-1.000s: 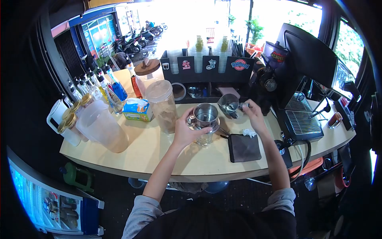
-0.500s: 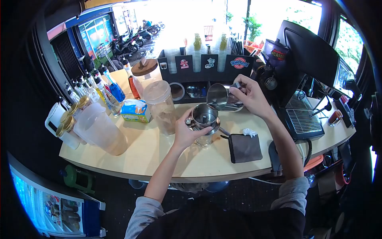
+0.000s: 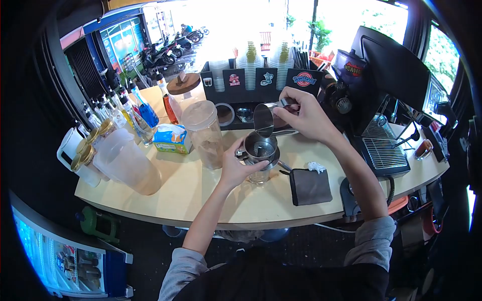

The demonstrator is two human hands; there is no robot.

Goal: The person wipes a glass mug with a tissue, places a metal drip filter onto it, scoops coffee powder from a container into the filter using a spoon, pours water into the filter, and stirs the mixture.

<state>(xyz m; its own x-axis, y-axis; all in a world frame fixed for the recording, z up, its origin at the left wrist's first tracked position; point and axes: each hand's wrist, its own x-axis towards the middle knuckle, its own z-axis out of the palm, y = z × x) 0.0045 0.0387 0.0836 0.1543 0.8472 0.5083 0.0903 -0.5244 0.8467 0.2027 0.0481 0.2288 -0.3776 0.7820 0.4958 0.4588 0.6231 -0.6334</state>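
My right hand (image 3: 304,113) is closed around the handle of a steel pitcher (image 3: 263,120), which is tipped steeply, its mouth over a small steel cup (image 3: 260,144). My left hand (image 3: 240,165) grips that cup from the left, thumb laid across its front. Beneath the cup stands a clear glass (image 3: 259,177); a metal rim with a thin handle (image 3: 284,165) shows between them, partly hidden. Dark liquid or shadow lies at the bottom of the cup; I cannot tell which.
A grey cloth (image 3: 310,186) with a crumpled tissue (image 3: 316,167) lies right of the glass. To the left stand a lidded clear jar (image 3: 205,138), a tissue pack (image 3: 171,139) and a large plastic pitcher (image 3: 128,163). A black cup holder (image 3: 296,79) stands behind, an espresso machine (image 3: 384,145) at right.
My right hand has risen slightly and shifted left, tipping the pitcher more steeply over the cup. My left hand keeps its hold almost unmoved.
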